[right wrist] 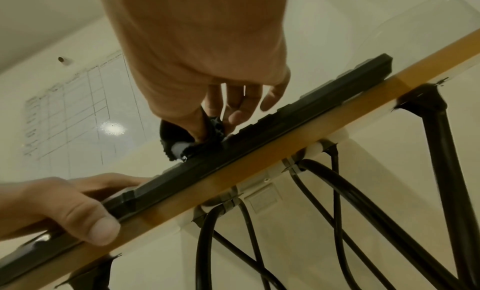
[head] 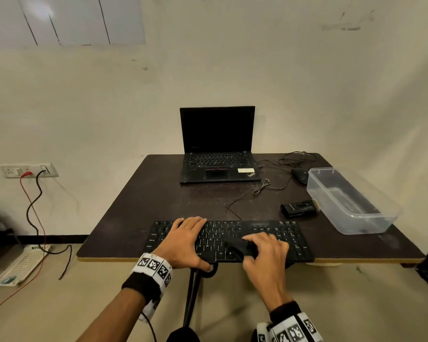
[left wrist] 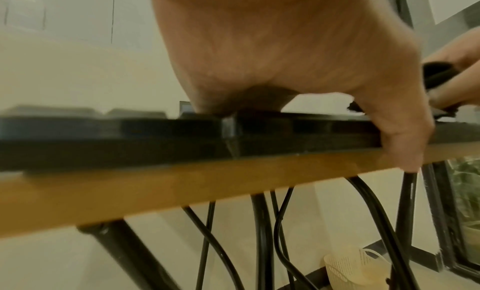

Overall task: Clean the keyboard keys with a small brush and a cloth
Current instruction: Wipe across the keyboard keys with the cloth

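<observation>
A black keyboard [head: 287,233] lies along the near edge of the dark table [head: 139,201]. My left hand [head: 185,240] lies flat on its left half, fingers spread over the keys and the thumb [left wrist: 405,150] hooked over the front edge. My right hand [head: 267,245] holds a bunched black cloth [head: 240,246] against the keys near the middle. In the right wrist view the cloth [right wrist: 182,136] is pinched between thumb and fingers on the keyboard [right wrist: 298,113]. No brush shows.
A black laptop [head: 218,144] stands open at the back. A clear plastic tub [head: 351,201] sits at the right, with a mouse [head: 300,175], loose cables [head: 265,186] and a small black device [head: 299,208] beside it. A wall socket [head: 27,170] and a white basket [head: 20,265] are at left.
</observation>
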Demonstrator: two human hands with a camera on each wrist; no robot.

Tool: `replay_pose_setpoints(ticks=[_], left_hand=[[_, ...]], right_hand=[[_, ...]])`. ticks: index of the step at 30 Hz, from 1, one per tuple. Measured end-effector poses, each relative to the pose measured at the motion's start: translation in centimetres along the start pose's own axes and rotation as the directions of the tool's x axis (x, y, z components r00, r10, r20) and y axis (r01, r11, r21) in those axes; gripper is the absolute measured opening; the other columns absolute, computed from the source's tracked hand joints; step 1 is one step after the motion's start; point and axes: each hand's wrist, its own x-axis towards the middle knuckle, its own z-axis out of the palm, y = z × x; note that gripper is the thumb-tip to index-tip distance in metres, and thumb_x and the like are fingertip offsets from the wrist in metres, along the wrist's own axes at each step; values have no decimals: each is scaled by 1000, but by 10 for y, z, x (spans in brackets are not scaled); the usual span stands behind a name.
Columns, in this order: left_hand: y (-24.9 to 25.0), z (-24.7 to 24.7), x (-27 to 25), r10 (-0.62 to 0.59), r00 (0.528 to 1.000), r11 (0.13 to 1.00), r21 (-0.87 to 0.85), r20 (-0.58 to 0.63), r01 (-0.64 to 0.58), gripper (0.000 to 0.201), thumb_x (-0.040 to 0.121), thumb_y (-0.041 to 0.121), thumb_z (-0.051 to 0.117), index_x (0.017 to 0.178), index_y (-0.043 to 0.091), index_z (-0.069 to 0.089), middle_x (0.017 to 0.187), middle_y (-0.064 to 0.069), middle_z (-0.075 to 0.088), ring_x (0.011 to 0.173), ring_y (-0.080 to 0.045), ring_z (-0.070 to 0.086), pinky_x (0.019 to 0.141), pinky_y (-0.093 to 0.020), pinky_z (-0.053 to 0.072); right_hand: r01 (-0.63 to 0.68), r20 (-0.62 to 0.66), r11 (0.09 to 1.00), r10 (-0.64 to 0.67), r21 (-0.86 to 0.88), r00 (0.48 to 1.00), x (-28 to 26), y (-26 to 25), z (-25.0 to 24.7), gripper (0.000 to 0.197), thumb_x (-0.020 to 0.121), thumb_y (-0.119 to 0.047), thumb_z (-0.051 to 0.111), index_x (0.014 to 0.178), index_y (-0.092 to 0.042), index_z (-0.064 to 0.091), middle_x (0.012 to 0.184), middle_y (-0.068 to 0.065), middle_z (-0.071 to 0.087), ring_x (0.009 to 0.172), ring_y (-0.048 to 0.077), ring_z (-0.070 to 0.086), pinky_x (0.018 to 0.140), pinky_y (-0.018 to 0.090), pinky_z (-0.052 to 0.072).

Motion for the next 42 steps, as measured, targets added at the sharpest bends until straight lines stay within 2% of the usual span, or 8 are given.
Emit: replay_pose_setpoints(ticks=[6,18,22,26,30,35,39,42], left_hand=[[20,-2,12,-34,996,998,61,87,29,154,54,100,62,167,12,7,173,-1,10,160,-17,7,130,-52,-4],[30,24,21,18,994,998,64,-111,-11,135,59,91,61,163,13,25,165,4,31,152,-14,25,130,-42,9],[30,26,19,17,992,999,45,-126,-12,134,59,90,62,163,13,27,164,4,33,152,-13,26,129,-42,9],[31,24,21,14,993,998,55,-119,-7,135,58,91,59,163,14,26,164,5,32,153,-12,25,130,-43,8],[30,27,20,16,992,998,57,-122,-9,136,58,92,58,163,13,27,165,4,32,153,-13,25,130,-42,8],[31,25,21,11,993,998,56,-119,-5,136,58,91,59,163,13,26,165,3,32,153,-14,26,130,-43,8],[32,25,19,13,991,999,40,-130,-8,133,61,89,63,163,11,27,165,1,34,153,-15,27,130,-43,8],[33,24,19,12,993,999,42,-121,-7,133,61,89,62,163,12,25,164,2,33,152,-15,26,130,-44,8]], right_hand=[[11,16,1000,-11,4,1000,0,9,-1,41,64,-5,80,93,-34,75,88,-23,66,87,6,57,85,32,25],[-42,1,999,42,-21,999,15,12,0,40,63,-5,77,93,-32,74,89,-19,67,88,11,59,86,31,24],[62,80,998,-59,-32,995,10,7,4,37,63,-10,76,90,-35,75,84,-23,66,85,5,54,84,31,23],[-52,-18,998,52,-38,998,27,12,1,38,67,-4,79,94,-30,77,93,-15,73,88,10,55,86,33,23],[15,136,1000,-11,-27,991,31,3,5,34,71,-9,77,94,-34,77,92,-20,70,89,4,54,87,32,23],[-66,35,996,68,-56,997,44,1,6,37,70,-6,75,99,-30,79,99,-12,76,94,15,60,89,35,27],[37,181,999,-31,-27,983,43,-16,16,38,71,-7,72,99,-32,79,99,-16,75,96,9,59,86,31,21],[-35,76,997,40,-70,996,51,-12,16,37,71,-8,72,100,-31,79,102,-13,76,98,12,58,86,32,20]])
